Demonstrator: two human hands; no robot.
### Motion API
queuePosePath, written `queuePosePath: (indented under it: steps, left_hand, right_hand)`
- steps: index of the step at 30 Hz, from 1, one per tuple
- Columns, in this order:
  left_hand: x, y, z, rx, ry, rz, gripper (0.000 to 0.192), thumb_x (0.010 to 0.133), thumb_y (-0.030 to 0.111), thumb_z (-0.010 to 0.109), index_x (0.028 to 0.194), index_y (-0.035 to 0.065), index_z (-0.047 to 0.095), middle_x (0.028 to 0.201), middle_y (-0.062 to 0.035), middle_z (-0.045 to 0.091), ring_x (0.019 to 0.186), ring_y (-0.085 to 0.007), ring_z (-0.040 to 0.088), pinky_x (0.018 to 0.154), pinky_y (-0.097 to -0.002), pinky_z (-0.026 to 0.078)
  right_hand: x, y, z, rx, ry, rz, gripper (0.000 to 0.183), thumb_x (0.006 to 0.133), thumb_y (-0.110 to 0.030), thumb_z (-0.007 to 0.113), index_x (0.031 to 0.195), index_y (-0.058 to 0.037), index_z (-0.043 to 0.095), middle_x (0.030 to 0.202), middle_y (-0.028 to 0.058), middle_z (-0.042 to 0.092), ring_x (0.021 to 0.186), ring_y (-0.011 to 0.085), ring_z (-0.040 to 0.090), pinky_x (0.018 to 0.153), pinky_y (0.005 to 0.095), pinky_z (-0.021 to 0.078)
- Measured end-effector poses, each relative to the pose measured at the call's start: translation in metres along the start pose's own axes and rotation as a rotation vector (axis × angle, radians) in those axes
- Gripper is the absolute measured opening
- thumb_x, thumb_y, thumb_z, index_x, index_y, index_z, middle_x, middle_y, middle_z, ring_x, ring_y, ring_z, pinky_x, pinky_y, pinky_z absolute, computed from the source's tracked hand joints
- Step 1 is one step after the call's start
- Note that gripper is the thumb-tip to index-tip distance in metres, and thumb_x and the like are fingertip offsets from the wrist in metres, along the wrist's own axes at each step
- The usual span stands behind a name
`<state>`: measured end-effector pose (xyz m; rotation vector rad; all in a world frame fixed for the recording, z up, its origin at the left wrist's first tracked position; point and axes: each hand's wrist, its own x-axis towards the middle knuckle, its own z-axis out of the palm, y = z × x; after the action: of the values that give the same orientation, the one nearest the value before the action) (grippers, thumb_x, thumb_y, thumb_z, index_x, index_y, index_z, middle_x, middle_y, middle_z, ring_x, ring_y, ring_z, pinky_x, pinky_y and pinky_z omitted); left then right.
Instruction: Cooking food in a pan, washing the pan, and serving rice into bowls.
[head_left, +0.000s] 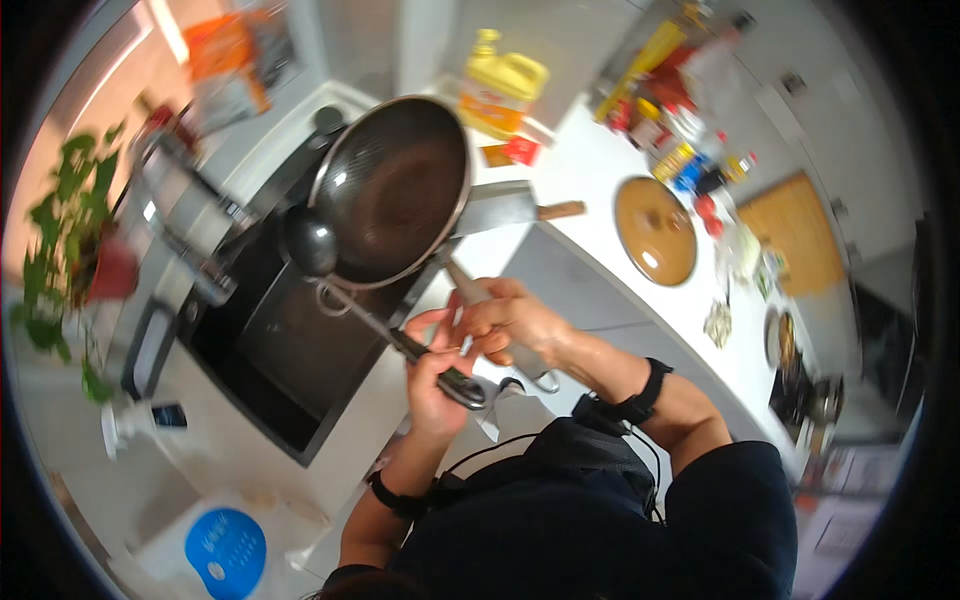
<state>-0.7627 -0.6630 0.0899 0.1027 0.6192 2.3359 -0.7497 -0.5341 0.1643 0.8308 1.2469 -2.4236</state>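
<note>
My right hand (506, 322) grips the grey handle of a dark frying pan (397, 195), whose bowl is held up over the far end of the black sink (300, 352). The inside of the pan faces me and shows no food. In my left hand (439, 382) is the black handle of a ladle (311, 244), its dark round head beside the pan's left rim. The two hands are close together, just this side of the sink. Behind the pan's handle lies a cleaver (499, 210) with a wooden grip on the white counter.
A chrome faucet (187, 247) arches at the sink's left, near a potted plant (112, 266). On the white counter (592, 217) are a brown glass lid (656, 231), a yellow jug (499, 86), several bottles (686, 161), tomatoes (706, 214) and a wooden cutting board (795, 236).
</note>
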Motion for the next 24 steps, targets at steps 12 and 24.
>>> queuePosePath:
  steps: [12, 24]
  left_hand:
    - [-0.035, -0.098, 0.117, 0.212, -0.231, -0.214, 0.037, 0.065, 0.008, 0.041, 0.101, 0.0073, 0.037, 0.124, -0.0242, 0.03, 0.11, -0.0273, 0.034, 0.093, -0.0402, 0.025]
    - [-0.104, -0.312, 0.255, 0.264, -0.493, -0.625, 0.033, 0.064, -0.005, 0.039, 0.096, 0.0002, 0.04, 0.115, -0.0201, 0.037, 0.108, -0.0219, 0.036, 0.093, -0.0302, 0.026]
  right_hand:
    - [-0.153, 0.037, -0.11, 0.352, -0.113, -0.309, 0.013, 0.074, 0.0, 0.04, 0.086, -0.0001, 0.044, 0.055, 0.002, 0.039, 0.035, 0.0035, 0.034, 0.028, 0.0187, 0.0283]
    - [-0.372, 0.099, -0.277, 0.502, 0.18, -0.713, 0.013, 0.075, 0.001, 0.039, 0.088, -0.0005, 0.041, 0.052, 0.0007, 0.036, 0.034, 0.0042, 0.034, 0.028, 0.0197, 0.0297]
